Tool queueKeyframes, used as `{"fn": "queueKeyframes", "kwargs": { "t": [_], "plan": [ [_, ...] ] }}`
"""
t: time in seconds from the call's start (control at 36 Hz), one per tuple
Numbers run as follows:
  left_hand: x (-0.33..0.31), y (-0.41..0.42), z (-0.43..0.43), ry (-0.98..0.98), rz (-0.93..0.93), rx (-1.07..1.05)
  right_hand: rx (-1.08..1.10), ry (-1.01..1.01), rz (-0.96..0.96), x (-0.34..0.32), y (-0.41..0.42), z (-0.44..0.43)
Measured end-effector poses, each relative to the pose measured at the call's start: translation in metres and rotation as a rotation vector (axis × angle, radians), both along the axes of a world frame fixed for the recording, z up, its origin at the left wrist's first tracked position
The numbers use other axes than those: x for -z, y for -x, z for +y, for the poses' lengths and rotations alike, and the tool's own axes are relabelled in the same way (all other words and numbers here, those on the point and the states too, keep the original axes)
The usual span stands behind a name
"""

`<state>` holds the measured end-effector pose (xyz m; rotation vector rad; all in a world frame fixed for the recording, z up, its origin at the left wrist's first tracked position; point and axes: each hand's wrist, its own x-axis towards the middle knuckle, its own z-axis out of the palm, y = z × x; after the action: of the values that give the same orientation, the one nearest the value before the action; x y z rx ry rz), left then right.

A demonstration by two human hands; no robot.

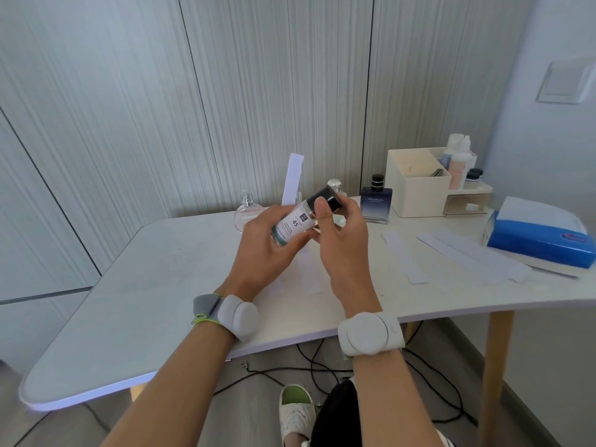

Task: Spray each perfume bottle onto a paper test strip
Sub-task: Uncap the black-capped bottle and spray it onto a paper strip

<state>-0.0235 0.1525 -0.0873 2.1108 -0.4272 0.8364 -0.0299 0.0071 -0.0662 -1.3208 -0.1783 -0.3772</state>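
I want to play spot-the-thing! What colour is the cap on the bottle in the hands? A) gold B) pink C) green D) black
D, the bottle held tilted between the left hand and right hand has a black cap, with the right fingers around it.

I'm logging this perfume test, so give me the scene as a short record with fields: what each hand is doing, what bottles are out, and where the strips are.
left hand: holds the body of the clear bottle, tilted
right hand: fingers on the bottle's black cap, cap on
other bottles: pink round bottle and dark blue bottle, standing at the back of the table
paper strips: lying flat right of the hands; one upright strip behind the hands
also present: white organizer, blue tissue pack
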Motion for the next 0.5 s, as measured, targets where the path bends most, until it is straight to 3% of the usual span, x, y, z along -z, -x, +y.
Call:
{"fn": "queueKeyframes", "kwargs": {
  "t": [0.28, 0.5],
  "plan": [
    [-0.002, 0.007, -0.006, -0.024, -0.069, 0.041, 0.109, -0.108, 0.039, -0.001, -0.004, 0.008],
    [-0.006, 0.012, -0.012, -0.044, -0.123, 0.074, -0.021, -0.279, -0.037, -0.012, 0.007, 0.02]
  ]
}}
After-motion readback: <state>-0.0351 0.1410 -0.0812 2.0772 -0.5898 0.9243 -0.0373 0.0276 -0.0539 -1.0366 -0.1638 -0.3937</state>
